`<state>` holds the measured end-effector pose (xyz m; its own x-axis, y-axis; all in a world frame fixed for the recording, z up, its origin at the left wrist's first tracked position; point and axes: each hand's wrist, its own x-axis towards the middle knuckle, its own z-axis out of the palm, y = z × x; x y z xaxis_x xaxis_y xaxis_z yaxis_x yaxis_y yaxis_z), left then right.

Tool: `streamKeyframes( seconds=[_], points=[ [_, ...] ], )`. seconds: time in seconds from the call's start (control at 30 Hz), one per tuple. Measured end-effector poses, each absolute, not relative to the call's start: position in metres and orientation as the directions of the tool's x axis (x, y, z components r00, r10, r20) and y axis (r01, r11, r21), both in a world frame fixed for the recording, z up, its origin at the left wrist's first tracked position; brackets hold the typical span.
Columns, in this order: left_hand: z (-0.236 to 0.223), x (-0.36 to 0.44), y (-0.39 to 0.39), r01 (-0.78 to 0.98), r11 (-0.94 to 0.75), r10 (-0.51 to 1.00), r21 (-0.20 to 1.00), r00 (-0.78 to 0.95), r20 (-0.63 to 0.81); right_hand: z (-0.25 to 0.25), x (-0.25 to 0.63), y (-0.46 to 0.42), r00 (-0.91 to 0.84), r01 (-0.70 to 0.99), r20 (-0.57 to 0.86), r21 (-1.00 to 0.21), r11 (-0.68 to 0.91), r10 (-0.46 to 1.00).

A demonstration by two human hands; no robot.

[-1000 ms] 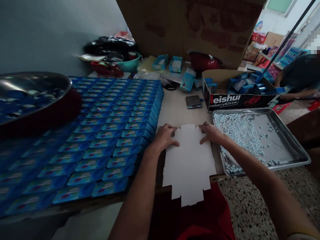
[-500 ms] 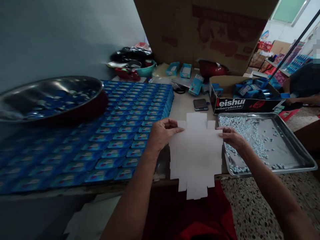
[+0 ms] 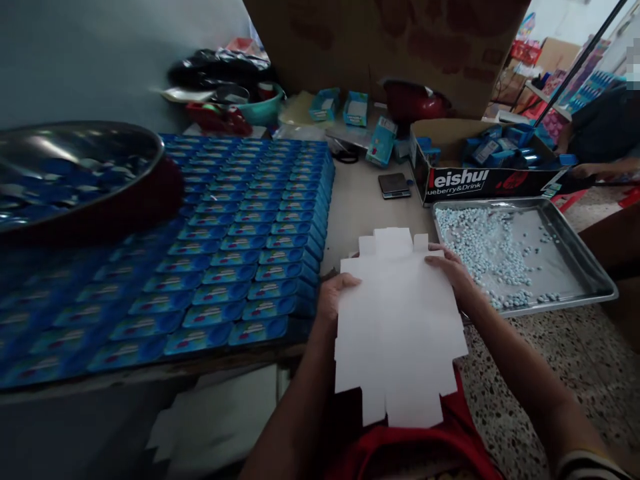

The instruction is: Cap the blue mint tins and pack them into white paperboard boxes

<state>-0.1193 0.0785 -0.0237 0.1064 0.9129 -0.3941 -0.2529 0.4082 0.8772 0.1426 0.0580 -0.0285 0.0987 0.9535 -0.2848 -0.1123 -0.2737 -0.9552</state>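
Note:
A flat white die-cut carton blank (image 3: 397, 327) with tabs along its edges is held up before me, its plain side showing. At its left edge my left hand (image 3: 336, 293) grips it, thumb on top and the other fingers mostly hidden underneath. My right hand (image 3: 454, 270) pinches the upper right corner, thumb on the face and fingers behind. The blank's lower part hangs past the table edge, over a red garment. Left of it stand rows of small blue packs (image 3: 220, 293), closely packed on the table.
A steel bowl (image 3: 173, 200) of blue and white pieces stands at left. On the right, a metal tray (image 3: 595, 280) holds pale blue pellets, with an open cardboard box (image 3: 500, 183) of blue packs behind it. A small scale (image 3: 394, 185) lies between. A co-worker's arm (image 3: 607, 170) shows far right.
The blank has come closer to me and tilted flatter, looking larger. My left hand has slid lower along its left edge. The whole view has shifted slightly.

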Motion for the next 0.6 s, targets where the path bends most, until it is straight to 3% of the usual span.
streamKeyframes(
  seconds=[0.1,0.17,0.23,0.3,0.4,0.47,0.6],
  points=[
    [-0.034,-0.12,0.077,-0.221,0.46,0.879,0.86,0.252,-0.405,-0.036,0.131,0.049,0.118,0.357,-0.088,-0.926,-0.125,0.989],
    [-0.038,-0.117,0.078,-0.17,0.402,0.877,0.9,0.353,-0.325,-0.035,0.121,0.051,0.029,0.669,-0.06,-0.74,-0.064,0.998],
    [-0.04,-0.113,0.082,-0.136,0.35,0.871,0.927,0.412,-0.269,-0.03,0.112,0.057,-0.028,0.84,-0.123,-0.541,-0.044,0.992],
    [-0.043,-0.11,0.087,-0.111,0.346,0.864,0.932,0.425,-0.27,-0.026,0.104,0.065,-0.023,0.912,-0.18,-0.407,-0.054,0.983],
    [-0.05,-0.11,0.095,-0.083,0.287,0.89,0.954,0.39,-0.234,-0.026,0.098,0.074,-0.019,0.941,-0.174,-0.337,-0.042,0.984],
    [-0.057,-0.108,0.096,-0.037,0.173,0.938,0.984,0.31,-0.153,-0.031,0.095,0.075,-0.039,0.933,-0.123,-0.359,-0.008,0.992],
    [-0.067,-0.096,0.092,-0.072,0.041,0.995,0.997,0.095,-0.034,-0.041,0.091,0.066,-0.025,0.855,0.085,-0.515,0.065,0.996]
  ],
)
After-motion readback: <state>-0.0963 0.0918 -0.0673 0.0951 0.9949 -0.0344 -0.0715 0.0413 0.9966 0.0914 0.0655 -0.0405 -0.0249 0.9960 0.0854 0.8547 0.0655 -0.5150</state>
